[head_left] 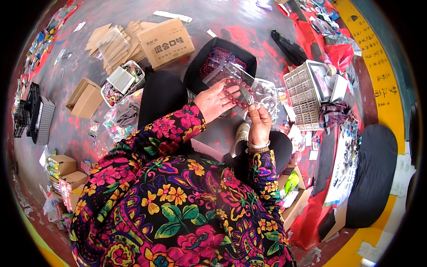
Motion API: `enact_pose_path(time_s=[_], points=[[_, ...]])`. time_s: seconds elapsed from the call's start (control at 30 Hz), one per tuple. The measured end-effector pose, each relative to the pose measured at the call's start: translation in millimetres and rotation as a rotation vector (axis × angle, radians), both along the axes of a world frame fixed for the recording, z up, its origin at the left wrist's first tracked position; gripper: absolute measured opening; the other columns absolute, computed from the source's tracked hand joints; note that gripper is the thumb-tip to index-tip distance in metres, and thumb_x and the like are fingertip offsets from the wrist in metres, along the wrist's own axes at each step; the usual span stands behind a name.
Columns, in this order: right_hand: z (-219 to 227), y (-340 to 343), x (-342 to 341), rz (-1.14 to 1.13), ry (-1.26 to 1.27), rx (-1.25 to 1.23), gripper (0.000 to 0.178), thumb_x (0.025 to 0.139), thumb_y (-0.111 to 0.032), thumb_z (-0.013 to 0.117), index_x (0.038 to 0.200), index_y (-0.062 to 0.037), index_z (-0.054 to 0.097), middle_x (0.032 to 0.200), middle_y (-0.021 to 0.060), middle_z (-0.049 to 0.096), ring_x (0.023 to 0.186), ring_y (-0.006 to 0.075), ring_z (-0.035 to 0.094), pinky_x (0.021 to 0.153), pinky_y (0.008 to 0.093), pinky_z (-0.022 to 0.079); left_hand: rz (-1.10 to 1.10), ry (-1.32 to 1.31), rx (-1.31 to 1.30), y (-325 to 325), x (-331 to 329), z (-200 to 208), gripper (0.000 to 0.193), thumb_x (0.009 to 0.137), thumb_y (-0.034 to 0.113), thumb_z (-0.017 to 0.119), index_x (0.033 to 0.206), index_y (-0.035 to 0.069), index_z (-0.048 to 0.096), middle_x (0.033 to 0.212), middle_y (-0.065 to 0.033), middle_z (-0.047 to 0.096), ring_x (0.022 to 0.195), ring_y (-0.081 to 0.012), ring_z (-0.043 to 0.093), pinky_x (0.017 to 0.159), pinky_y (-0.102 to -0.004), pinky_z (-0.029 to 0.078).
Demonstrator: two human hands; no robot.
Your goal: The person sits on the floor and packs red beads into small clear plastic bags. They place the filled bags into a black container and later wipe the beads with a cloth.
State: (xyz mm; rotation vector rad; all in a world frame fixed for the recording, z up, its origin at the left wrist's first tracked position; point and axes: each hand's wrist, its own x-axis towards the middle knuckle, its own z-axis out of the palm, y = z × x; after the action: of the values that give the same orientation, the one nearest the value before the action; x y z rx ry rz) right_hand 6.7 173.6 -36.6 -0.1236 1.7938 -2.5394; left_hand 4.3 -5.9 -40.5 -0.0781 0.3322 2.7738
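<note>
Beads (251, 92) strung in a dark red loop span our two hands in the head view, just on the near side of the black box (192, 71), which holds more beads of a like colour (229, 56). To handle the loop well, we would do best to spread it with light, even tension: a hard pull could strain the string, while too much slack could let it twist or slip off our fingers. A level left palm and a small, firm pinch on the right seem to suit it. Our left hand (214, 100), close in front of the black box, lies palm up and mostly open, its fingers extended to the loop, which rests against them. Our right hand (259, 123), nearer to us and right of the box, is closed, thumb and forefinger pinching the loop's near right edge. Whether they grip bead or string, we cannot tell.
</note>
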Motion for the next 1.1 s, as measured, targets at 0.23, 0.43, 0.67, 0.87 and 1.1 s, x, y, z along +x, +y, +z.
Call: enact_pose_path(time_s=[0.23,0.43,0.67,0.87,1.1], points=[[18,3,4,-0.028,-0.223,-0.237,0.004,0.083,-0.002,0.061,0.087,-0.0015,0.061,0.077,0.003,0.061,0.067,0.0108,0.056,0.061,0.0215,0.044,0.063,0.146,-0.038,-7,-7,-11,0.036,0.094,0.027,0.043,0.123,0.005,0.044,0.123,-0.0105,0.051,0.115,-0.0225,0.047,0.099,-0.0385,0.036],[58,6,6,-0.099,0.003,0.054,0.007,0.084,-0.006,0.06,0.079,-0.0015,0.062,0.07,0.0016,0.06,0.064,0.0088,0.053,0.062,0.0205,0.041,-0.041,-0.186,-0.1,-4,2,-15,0.058,0.09,0.048,0.043,0.127,0.004,0.038,0.125,-0.0144,0.048,0.118,-0.0269,0.044,0.099,-0.0408,0.034],[85,58,-61,0.157,0.154,1.167,0.021,0.08,-0.019,0.062,0.074,0.0008,0.061,0.053,0.0036,0.052,0.051,0.0101,0.049,0.049,0.0289,0.039,-0.223,-0.363,-0.391,3,6,-53,0.051,0.091,0.044,0.042,0.123,0.004,0.041,0.121,-0.0156,0.051,0.11,-0.0258,0.05,0.092,-0.0374,0.04],[104,107,-119,0.348,0.121,1.689,0.027,0.074,-0.026,0.062,0.069,0.0006,0.063,0.058,0.0117,0.058,0.051,0.0224,0.056,0.052,0.0353,0.041,-0.278,-0.437,-0.496,3,10,-58,0.025,0.089,0.023,0.048,0.107,0.005,0.053,0.103,-0.0119,0.061,0.095,-0.0221,0.058,0.082,-0.0318,0.045],[120,95,-125,0.382,-0.016,1.342,0.026,0.072,-0.03,0.064,0.07,-0.0037,0.065,0.062,0.0136,0.059,0.058,0.0282,0.058,0.058,0.0381,0.044,-0.33,-0.426,-0.558,10,10,-56,0.024,0.088,0.021,0.049,0.103,0.004,0.056,0.097,-0.0114,0.063,0.088,-0.0203,0.06,0.076,-0.0291,0.046]])
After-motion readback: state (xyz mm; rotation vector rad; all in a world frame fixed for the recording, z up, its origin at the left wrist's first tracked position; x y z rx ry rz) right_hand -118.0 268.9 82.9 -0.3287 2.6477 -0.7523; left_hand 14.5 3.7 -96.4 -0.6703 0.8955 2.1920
